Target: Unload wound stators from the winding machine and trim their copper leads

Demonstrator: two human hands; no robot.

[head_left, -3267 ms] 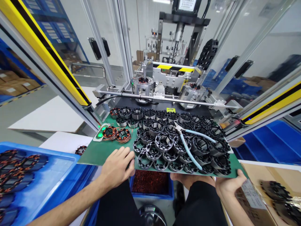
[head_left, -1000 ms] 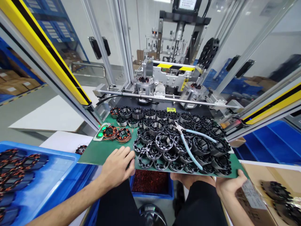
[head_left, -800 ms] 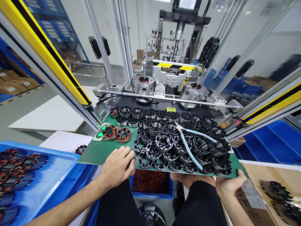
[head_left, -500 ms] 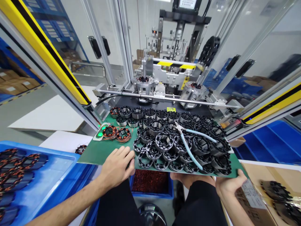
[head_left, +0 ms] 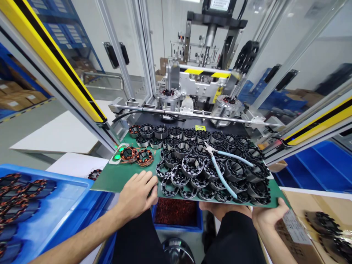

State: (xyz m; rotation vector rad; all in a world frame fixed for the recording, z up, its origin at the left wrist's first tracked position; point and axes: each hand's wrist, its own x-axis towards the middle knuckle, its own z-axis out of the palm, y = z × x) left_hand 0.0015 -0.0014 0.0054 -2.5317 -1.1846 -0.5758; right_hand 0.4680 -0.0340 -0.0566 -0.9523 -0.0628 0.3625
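Observation:
A green board (head_left: 115, 176) carries several black stator cores (head_left: 192, 165) packed close together. A pair of light-blue cutters (head_left: 220, 165) lies on top of them. My left hand (head_left: 136, 196) rests flat on the board's near edge, fingers stretched out, fingertips touching the nearest black core. My right hand (head_left: 265, 216) is at the board's near right corner. Its fingers reach under the edge and its thumb is hooked over the corner. Two copper-wound stators (head_left: 136, 156) sit at the board's left side.
A winding machine (head_left: 198, 88) with two round fixtures stands behind the board, between yellow guard posts (head_left: 55, 58). A blue tray (head_left: 55, 212) of wound stators is on the left. A blue bin of copper scrap (head_left: 176, 212) sits below the board, and a cardboard box (head_left: 316, 220) is on the right.
Both hands and the board have stayed put. The machine's striped carriage behind the fixtures has shifted slightly up and to the right.

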